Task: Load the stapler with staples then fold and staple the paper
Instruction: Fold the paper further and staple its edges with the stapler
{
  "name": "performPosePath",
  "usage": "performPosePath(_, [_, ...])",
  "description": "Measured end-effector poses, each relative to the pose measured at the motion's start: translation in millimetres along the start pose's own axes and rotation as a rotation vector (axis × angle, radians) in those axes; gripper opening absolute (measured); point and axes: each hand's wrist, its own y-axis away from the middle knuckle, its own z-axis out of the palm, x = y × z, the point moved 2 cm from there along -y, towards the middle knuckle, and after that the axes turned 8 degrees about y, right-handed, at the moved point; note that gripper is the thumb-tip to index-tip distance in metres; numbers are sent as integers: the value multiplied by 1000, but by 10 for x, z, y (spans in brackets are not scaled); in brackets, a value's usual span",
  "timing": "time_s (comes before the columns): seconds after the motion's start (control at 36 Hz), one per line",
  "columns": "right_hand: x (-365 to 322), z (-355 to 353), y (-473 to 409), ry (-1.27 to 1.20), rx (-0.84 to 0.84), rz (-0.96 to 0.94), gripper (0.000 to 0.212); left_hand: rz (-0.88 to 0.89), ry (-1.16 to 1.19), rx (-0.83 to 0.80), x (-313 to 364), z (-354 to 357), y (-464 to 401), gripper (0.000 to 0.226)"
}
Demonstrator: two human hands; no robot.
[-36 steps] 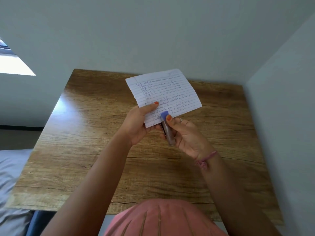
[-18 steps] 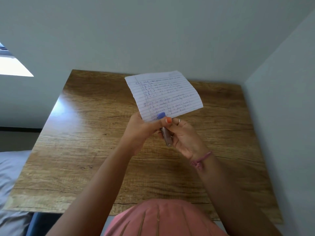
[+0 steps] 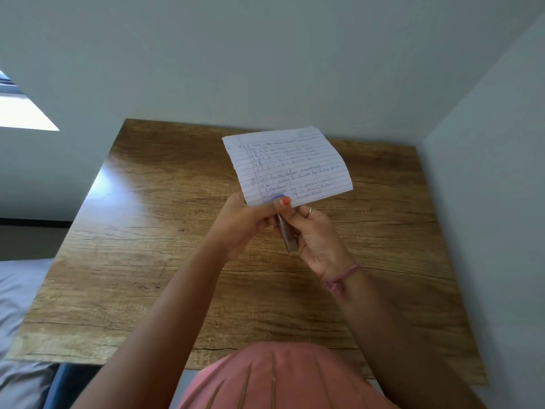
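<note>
A folded sheet of lined, handwritten paper (image 3: 287, 166) is held up above the wooden table (image 3: 147, 246). My left hand (image 3: 241, 224) pinches its lower left corner. A small stapler (image 3: 286, 234), blue at the tip and metallic along the body, is gripped in my right hand (image 3: 315, 237). Its blue tip sits on the paper's bottom edge, with my right thumb pressing on top. The stapler's lower jaw is hidden behind the paper and fingers.
The table stands in a corner, with pale walls behind it (image 3: 265, 69) and to its right (image 3: 486, 202). A grey bedsheet (image 3: 14, 305) lies left of the table. My pink clothing (image 3: 280, 379) fills the bottom centre.
My left hand slid down from the paper's face to its bottom corner, and both hands came together. The stapler's tip now overlaps the paper's lower edge. The paper rose slightly.
</note>
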Motion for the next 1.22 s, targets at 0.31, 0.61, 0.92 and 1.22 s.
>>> performPosePath(0.31, [-103,-62,0,-61,-117,-33,30,-55,308,54,76,-81,-82,32])
performPosePath(0.61, [10,-464,-123,235,112,-150,40,-28,395,118,141,-137,-137,30])
performPosePath(0.92, [291,-720,-419,1437,493,-219,49,-41,440,67,133,-127,-150,37])
performPosePath(1.22, [-209,-427,-128,632,417,-423,38,-29,516,26,71,-48,-86,40])
